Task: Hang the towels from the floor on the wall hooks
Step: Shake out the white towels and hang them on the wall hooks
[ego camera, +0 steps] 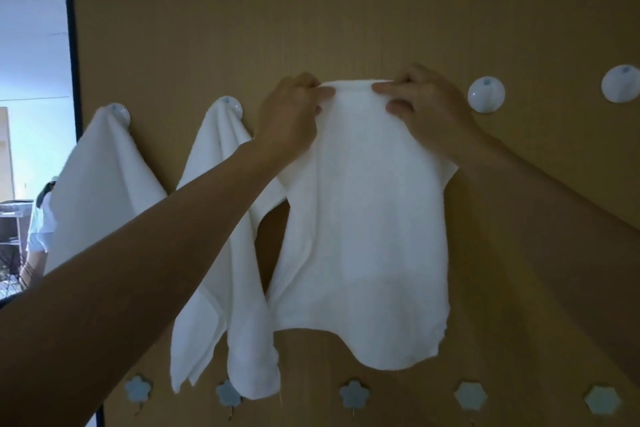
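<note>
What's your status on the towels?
Left hand, right hand pinch held towel top edge at wall. Far-left towel, next towel on hooks. Nothing in the way.

Tan wood panel (346, 10) fills the view, dark vertical frame strip (71, 45) at its left edge. Past the strip: bright room, person in a light top (41, 218) beside a grey rack (10, 215). Low on the panel: row of blue flower pieces (353, 393) and pale hexagon pieces (470, 396).
</note>
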Available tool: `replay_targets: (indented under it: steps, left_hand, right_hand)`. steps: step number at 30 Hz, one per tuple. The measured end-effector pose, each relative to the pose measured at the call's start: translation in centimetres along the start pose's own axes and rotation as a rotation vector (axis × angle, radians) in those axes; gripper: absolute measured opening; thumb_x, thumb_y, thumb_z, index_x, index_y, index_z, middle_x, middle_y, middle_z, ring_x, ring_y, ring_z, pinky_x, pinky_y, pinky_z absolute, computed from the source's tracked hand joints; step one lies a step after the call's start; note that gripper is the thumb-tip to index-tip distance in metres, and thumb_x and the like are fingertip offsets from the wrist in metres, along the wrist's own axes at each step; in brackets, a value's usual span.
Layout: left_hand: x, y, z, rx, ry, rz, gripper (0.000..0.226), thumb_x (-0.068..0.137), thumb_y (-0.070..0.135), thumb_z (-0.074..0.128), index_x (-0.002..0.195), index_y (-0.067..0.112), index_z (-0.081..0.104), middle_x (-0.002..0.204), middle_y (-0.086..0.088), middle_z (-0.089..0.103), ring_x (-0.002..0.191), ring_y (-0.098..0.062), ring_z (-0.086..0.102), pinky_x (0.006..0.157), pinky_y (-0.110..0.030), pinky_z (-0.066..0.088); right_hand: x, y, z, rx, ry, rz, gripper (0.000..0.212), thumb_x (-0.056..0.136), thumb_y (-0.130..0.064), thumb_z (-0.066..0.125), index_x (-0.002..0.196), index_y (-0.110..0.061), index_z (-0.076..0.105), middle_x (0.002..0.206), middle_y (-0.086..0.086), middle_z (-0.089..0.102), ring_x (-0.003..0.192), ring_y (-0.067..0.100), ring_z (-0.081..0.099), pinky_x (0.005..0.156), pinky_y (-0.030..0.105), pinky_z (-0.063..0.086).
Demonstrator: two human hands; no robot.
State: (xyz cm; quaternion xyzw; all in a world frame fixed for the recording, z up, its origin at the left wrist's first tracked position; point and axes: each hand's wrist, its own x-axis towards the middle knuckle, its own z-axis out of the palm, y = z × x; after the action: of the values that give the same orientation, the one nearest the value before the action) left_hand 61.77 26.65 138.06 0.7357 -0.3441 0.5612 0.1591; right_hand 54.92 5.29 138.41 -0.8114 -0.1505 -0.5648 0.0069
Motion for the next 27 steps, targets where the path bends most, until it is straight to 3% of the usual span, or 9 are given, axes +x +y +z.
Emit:
replay_targets:
  steps: [2, 8, 11, 14, 17, 19, 24, 27]
  left_hand:
    - [0.4, -0.3, 0.6, 0.02, -0.022, -0.023, 0.043, 0.098, 0.003, 0.044, 0.134, 0.021, 0.057, 0.131, -0.006, 0.055, 0.119, -0.028, 0.047, 0.086, -0.034, 0.039]
    - [0.6, -0.4, 2.3, 0.051, -0.032, -0.035, 0.047, 0.095, 0.0, 0.046, 0.137, 0.019, 0.054, 0.128, -0.007, 0.054, 0.114, -0.028, 0.049, 0.081, -0.03, 0.038]
    - [1.2, -0.3, 2.6, 0.054, -0.01, -0.033, 0.048, 0.092, -0.003, 0.047, 0.135, 0.016, 0.055, 0.126, -0.008, 0.053, 0.113, -0.028, 0.049, 0.078, -0.03, 0.037]
    - [1.0, 0.1, 2.9, 0.046, -0.025, -0.04, 0.047, 0.092, 0.0, 0.049, 0.136, 0.015, 0.054, 0.126, -0.009, 0.052, 0.113, -0.028, 0.048, 0.083, -0.033, 0.041]
    - [-0.1, 0.3, 3.4, 0.038, -0.049, -0.033, 0.045, 0.093, 0.002, 0.049, 0.135, 0.016, 0.055, 0.125, -0.008, 0.052, 0.111, -0.027, 0.047, 0.079, -0.03, 0.036]
    - [-0.8, 0.6, 3.7, -0.011, -0.071, -0.056, 0.042, 0.092, 0.001, 0.049, 0.13, 0.016, 0.058, 0.118, -0.007, 0.054, 0.105, -0.024, 0.049, 0.075, -0.028, 0.034]
    - [-1.0, 1.9, 3.7, -0.229, -0.204, -0.08, 0.021, 0.087, -0.004, 0.045, 0.099, 0.002, 0.062, 0.091, -0.007, 0.053, 0.08, -0.02, 0.049, 0.063, -0.028, 0.035]
    - [-0.8, 1.9, 3.3, -0.239, -0.193, -0.065, 0.015, 0.091, 0.005, 0.044, 0.088, 0.003, 0.059, 0.093, -0.006, 0.05, 0.088, -0.021, 0.049, 0.067, -0.029, 0.034]
  right_hand:
    - [0.6, 0.0, 0.8, -0.059, -0.001, 0.001, 0.034, 0.096, -0.009, 0.056, 0.129, -0.015, 0.063, 0.104, 0.009, 0.056, 0.101, 0.027, 0.049, 0.076, 0.028, 0.03]
    - [1.2, 0.1, 2.7, -0.131, 0.051, 0.028, 0.033, 0.097, -0.008, 0.053, 0.128, -0.012, 0.062, 0.1, 0.013, 0.058, 0.098, 0.033, 0.051, 0.071, 0.036, 0.038]
    - [1.8, 0.4, 3.1, -0.154, 0.054, 0.09, 0.031, 0.098, -0.015, 0.05, 0.126, -0.012, 0.064, 0.102, 0.009, 0.056, 0.099, 0.028, 0.05, 0.071, 0.027, 0.031]
    - [1.8, 0.6, 3.5, -0.075, 0.07, 0.164, 0.035, 0.099, -0.031, 0.043, 0.117, -0.01, 0.064, 0.093, 0.0, 0.051, 0.087, 0.012, 0.043, 0.064, 0.013, 0.028]
    - [0.3, -0.1, 3.6, -0.085, 0.067, 0.105, 0.03, 0.1, -0.02, 0.047, 0.123, -0.008, 0.062, 0.092, 0.001, 0.049, 0.086, 0.011, 0.04, 0.068, 0.028, 0.038]
    - [-0.7, -0.6, 3.6, -0.083, 0.051, 0.084, 0.031, 0.1, -0.013, 0.048, 0.128, -0.009, 0.061, 0.095, 0.007, 0.051, 0.085, 0.018, 0.046, 0.069, 0.034, 0.041]
    - [-1.0, -1.3, 3.0, 0.083, -0.039, 0.197, 0.035, 0.1, -0.014, 0.047, 0.134, -0.012, 0.056, 0.116, 0.014, 0.054, 0.1, 0.025, 0.054, 0.081, 0.027, 0.038]
    - [-0.8, -1.7, 2.4, 0.026, -0.05, 0.223, 0.032, 0.1, -0.019, 0.049, 0.129, -0.011, 0.06, 0.119, 0.012, 0.051, 0.105, 0.025, 0.052, 0.081, 0.027, 0.036]
